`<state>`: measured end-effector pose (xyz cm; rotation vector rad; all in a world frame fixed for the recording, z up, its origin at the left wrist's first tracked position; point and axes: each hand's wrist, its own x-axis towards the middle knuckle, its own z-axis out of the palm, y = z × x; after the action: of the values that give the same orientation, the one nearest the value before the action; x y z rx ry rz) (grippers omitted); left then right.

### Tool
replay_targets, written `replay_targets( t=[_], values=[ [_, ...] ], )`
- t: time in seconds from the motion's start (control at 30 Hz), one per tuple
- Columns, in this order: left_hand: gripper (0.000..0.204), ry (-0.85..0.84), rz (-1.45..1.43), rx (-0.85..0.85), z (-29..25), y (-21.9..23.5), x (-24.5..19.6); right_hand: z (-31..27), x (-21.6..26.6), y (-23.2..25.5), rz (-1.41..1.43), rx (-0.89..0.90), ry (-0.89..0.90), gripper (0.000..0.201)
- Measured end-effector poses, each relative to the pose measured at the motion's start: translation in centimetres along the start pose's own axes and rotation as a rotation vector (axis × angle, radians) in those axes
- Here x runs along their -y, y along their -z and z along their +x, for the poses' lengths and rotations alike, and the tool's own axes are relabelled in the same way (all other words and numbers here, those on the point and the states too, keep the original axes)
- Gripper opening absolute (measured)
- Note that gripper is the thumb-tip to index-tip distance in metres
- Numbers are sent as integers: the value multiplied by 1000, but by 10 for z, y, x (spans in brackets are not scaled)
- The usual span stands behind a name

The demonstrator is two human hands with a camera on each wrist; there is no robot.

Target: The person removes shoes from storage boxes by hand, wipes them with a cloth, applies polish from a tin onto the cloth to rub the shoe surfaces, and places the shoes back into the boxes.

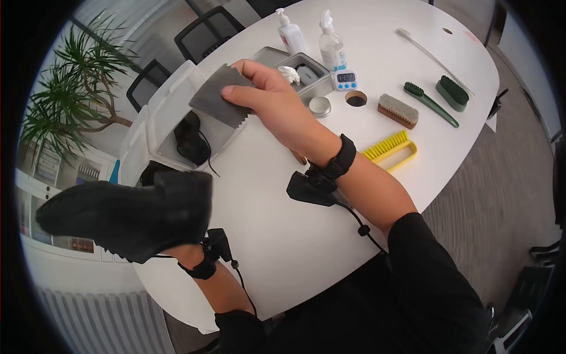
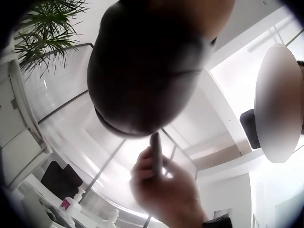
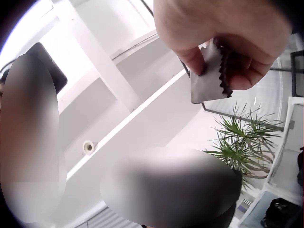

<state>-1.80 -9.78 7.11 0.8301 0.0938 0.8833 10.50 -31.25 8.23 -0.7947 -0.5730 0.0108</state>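
You have the black shoe (image 1: 127, 212) raised on your left hand (image 1: 187, 255), well to the left of the digital timer (image 1: 346, 80) and on its near side; the shoe lies roughly level across the head view, its toe pointing left and its heel toward the middle; your left hand bears it from below, but the shoe hides the fingers, so how far they are closed cannot be told.

Your right hand (image 1: 272, 103) is closed in a pinch on the grey cloth (image 1: 218, 94), thumb flat on its face and fingers behind; the cloth has zigzag edges and is apart from the shoe, to the left of the timer.

On the white table (image 1: 265, 253), the open metal tin (image 1: 321, 87) is just left of the timer, with a crumpled white piece (image 1: 289, 74) inside; the spray bottle (image 1: 332, 50) is just behind the timer, and the pump bottle (image 1: 291, 36) is farther left; the small round tin (image 1: 319, 106) is nearer you and left of it; to its right are the wooden brush (image 1: 398, 112), the green long-handled brush (image 1: 432, 105) and the green oval brush (image 1: 453, 93); the yellow brush (image 1: 390, 150) is on its near right; the clear plastic box (image 1: 154, 134) is well to its left, holding a black item (image 1: 191, 138).
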Motion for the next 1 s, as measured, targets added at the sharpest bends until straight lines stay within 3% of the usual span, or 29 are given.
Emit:
replay_targets(
  t=[0.1,0.27,0.3,0.33,0.5,0.67,1.0],
  values=[
    [66,13,42,12,-7,-4,7,2,-2,4,-202,-13,107,15],
    [66,19,107,53,-21,2,7,5,-1,5,-97,-66,35,14],
    [66,19,116,60,24,-13,15,6,-1,6,-98,-69,34,14],
    [66,17,125,66,32,-22,22,7,-2,7,-34,-85,-2,14],
    [65,2,162,82,-27,11,4,10,-9,10,40,-133,-67,15],
    [65,6,191,122,0,19,-2,10,-12,11,28,-165,-112,14],
    [64,0,285,187,-10,20,5,9,-21,9,143,-189,-237,10]
  ],
)
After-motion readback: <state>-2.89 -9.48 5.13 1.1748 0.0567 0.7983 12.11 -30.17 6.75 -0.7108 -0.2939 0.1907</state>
